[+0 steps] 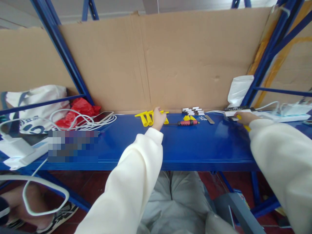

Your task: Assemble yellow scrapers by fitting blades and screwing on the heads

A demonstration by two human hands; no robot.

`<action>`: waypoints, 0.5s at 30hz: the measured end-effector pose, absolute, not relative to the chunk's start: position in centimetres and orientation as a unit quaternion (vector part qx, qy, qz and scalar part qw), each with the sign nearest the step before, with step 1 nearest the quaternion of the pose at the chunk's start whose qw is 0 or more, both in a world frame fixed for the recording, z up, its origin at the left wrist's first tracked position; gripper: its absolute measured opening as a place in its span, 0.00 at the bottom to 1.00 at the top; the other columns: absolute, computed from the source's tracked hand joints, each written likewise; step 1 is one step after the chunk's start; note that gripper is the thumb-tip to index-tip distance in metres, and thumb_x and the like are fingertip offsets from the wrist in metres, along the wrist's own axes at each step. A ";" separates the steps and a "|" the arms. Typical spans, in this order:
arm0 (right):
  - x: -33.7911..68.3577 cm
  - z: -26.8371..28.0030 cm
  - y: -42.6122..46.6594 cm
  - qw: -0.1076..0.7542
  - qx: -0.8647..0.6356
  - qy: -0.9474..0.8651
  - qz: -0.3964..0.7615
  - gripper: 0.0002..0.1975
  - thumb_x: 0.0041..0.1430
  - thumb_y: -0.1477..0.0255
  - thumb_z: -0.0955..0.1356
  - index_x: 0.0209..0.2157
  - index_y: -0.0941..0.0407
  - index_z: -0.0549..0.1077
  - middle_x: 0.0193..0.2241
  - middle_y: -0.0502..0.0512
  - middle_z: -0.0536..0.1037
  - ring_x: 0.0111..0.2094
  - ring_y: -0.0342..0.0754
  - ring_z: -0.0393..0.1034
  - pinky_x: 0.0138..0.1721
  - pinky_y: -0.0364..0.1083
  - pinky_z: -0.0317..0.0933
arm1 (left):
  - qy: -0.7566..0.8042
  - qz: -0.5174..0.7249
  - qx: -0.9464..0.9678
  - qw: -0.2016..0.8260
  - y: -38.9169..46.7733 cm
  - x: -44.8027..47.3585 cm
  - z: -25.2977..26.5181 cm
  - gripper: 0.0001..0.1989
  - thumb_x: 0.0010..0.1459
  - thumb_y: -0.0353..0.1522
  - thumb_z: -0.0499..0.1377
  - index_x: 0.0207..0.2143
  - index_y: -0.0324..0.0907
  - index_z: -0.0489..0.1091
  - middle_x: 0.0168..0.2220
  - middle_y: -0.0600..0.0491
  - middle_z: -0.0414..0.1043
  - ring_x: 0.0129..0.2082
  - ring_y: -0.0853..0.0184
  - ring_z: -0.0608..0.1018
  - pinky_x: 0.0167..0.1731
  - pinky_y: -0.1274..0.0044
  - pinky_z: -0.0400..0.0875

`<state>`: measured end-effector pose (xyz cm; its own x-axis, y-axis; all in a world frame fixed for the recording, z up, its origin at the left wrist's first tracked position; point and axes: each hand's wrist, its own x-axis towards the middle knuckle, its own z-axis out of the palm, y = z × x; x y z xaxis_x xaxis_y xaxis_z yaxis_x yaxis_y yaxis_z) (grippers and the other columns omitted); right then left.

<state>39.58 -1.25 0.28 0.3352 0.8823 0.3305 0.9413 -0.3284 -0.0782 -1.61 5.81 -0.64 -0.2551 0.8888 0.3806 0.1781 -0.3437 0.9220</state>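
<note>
Out in front, my left hand (159, 119) is among a row of yellow T-shaped plastic pieces (144, 119) at the back of the blue shelf (190, 146). Its fingers are bent around one of these pieces, partly hidden by the hand. At far right, my right hand (245, 117) is closed on a yellow tool; yellow shows at both sides of the hand and a small metallic end points left. Between the hands lie a screwdriver (188, 123) with a red and black handle, yellow pieces (189, 117), black-and-white markers (193, 111) and a flat metal plate (209, 119).
A white bag (44, 110), a red plastic bag (81, 110) and coiled white cables (104, 122) lie at left. White power strips sit at both ends. Cardboard (185, 58) walls the back between blue posts. A white pouch (240, 89) stands at right. Another person's leg shows lower left.
</note>
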 end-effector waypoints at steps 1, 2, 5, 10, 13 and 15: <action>39.6 0.1 -1.4 0.098 -0.817 -0.560 -0.093 0.10 0.44 0.84 0.71 0.29 0.58 0.77 0.28 0.64 0.78 0.22 0.44 0.65 0.30 0.47 0.58 | 0.498 0.616 0.541 0.283 5.9 -1.6 -0.7 0.22 0.45 0.18 0.59 0.44 0.40 0.69 0.50 0.43 0.72 0.54 0.60 0.73 0.55 0.74 0.63; 39.6 -0.1 -1.6 0.073 -0.824 -0.556 -0.083 0.11 0.46 0.84 0.70 0.32 0.58 0.77 0.31 0.67 0.78 0.23 0.46 0.67 0.32 0.48 0.59 | 0.499 0.615 0.544 0.278 6.0 -1.6 -0.7 0.22 0.45 0.18 0.59 0.44 0.40 0.69 0.50 0.43 0.72 0.54 0.60 0.73 0.55 0.74 0.63; 39.2 -0.2 -2.0 0.047 -0.830 -0.544 -0.117 0.16 0.50 0.83 0.68 0.41 0.58 0.78 0.40 0.74 0.78 0.31 0.52 0.73 0.34 0.50 0.59 | 0.501 0.606 0.557 0.265 6.1 -1.7 -0.8 0.20 0.45 0.19 0.59 0.42 0.40 0.70 0.50 0.43 0.73 0.53 0.60 0.74 0.55 0.73 0.64; 38.9 -0.3 -2.3 0.032 -0.829 -0.541 -0.137 0.19 0.51 0.76 0.71 0.47 0.55 0.77 0.46 0.74 0.76 0.41 0.60 0.74 0.37 0.55 0.59 | 0.507 0.591 0.568 0.265 6.1 -2.0 -1.0 0.13 0.44 0.19 0.59 0.32 0.41 0.72 0.43 0.45 0.76 0.51 0.59 0.75 0.56 0.71 0.63; 39.2 -0.2 -2.0 0.034 -0.832 -0.537 -0.133 0.18 0.45 0.76 0.74 0.41 0.54 0.79 0.40 0.71 0.79 0.35 0.59 0.74 0.34 0.54 0.60 | 0.524 0.560 0.587 0.259 6.0 -2.4 -1.3 0.11 0.40 0.19 0.60 0.23 0.43 0.71 0.36 0.48 0.77 0.51 0.57 0.75 0.57 0.68 0.62; 39.3 0.1 -1.8 0.099 -0.818 -0.539 -0.173 0.14 0.38 0.78 0.76 0.32 0.56 0.80 0.34 0.69 0.80 0.29 0.56 0.74 0.30 0.51 0.60 | 0.538 0.526 0.618 0.229 5.9 -2.6 -1.8 0.11 0.39 0.18 0.61 0.20 0.43 0.70 0.35 0.48 0.77 0.52 0.53 0.74 0.58 0.64 0.61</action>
<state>39.29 -1.80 0.06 0.3587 0.8478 0.3905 0.9165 -0.3993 0.0250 -2.61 5.92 -1.76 -0.1317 0.9054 0.4037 0.4246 -0.3165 0.8483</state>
